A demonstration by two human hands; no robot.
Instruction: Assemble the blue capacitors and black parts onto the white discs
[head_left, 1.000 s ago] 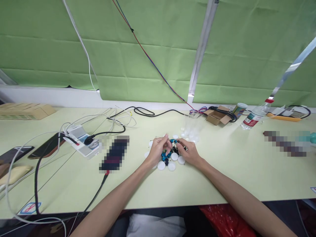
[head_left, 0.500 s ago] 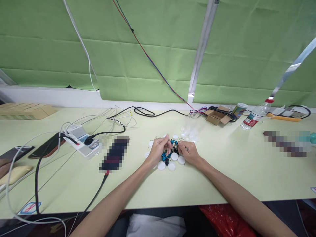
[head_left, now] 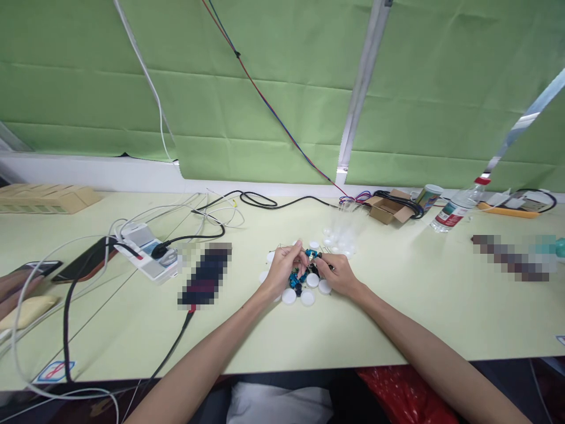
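Between my hands, low over the table, is a small blue part (head_left: 312, 253), too small to name exactly. My left hand (head_left: 282, 271) is closed, thumb and fingers pinching this part from the left. Close on its right side, my right hand (head_left: 339, 274) is also closed, with thumb and forefinger pinched together. What lies in the right fingertips is too small to make out. Beneath and between the hands lie more blue pieces (head_left: 295, 280) and black pieces. Several round white caps (head_left: 308, 297) surround them, some partly hidden by my left hand.
Clear plastic items (head_left: 342, 235) stand behind my hands. A cardboard box (head_left: 388, 210), a canister (head_left: 429, 199) and a water bottle (head_left: 457, 209) are at the back right. Leftward lie a blurred dark device (head_left: 205, 274), a power strip (head_left: 148, 256), cables and another person's hand (head_left: 17, 288).
My right fingertips have shifted slightly down and away from the blue part, showing more of it. My left hand stays put. The other person's hand at far left has moved onto the phone.
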